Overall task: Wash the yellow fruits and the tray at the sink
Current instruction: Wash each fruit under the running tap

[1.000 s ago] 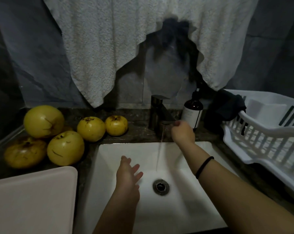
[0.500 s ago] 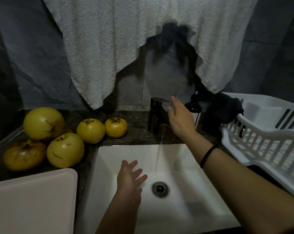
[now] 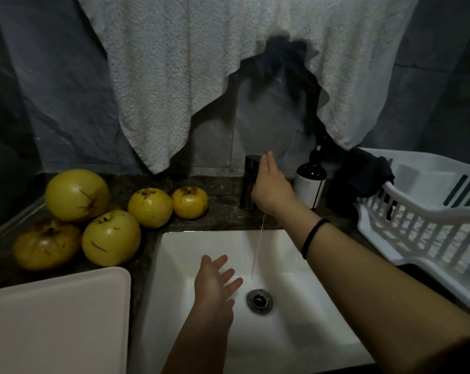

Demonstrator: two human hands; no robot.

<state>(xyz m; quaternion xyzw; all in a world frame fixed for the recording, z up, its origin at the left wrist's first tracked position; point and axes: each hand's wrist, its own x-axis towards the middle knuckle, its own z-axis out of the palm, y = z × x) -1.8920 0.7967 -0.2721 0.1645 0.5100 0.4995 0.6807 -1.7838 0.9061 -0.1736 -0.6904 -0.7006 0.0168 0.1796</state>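
Tray (image 3: 55, 319) sits at the counter's front-left corner. Yellow fruits (image 3: 109, 238) are piled behind it along the left edge, none in the sink (image 3: 174, 265) yet. Left hand (image 3: 215, 282) is over the basin, fingers spread, holding nothing, just beside the thin water stream (image 3: 257, 255). Right hand (image 3: 271, 184) is flat, fingers straight, against the faucet (image 3: 248, 182) at the back edge. Flow looks weak, so I'd open the tap further and check it with the left palm. Then take fruits one at a time so the pile doesn't roll. Rack (image 3: 417, 211) at the right edge suits washed items.
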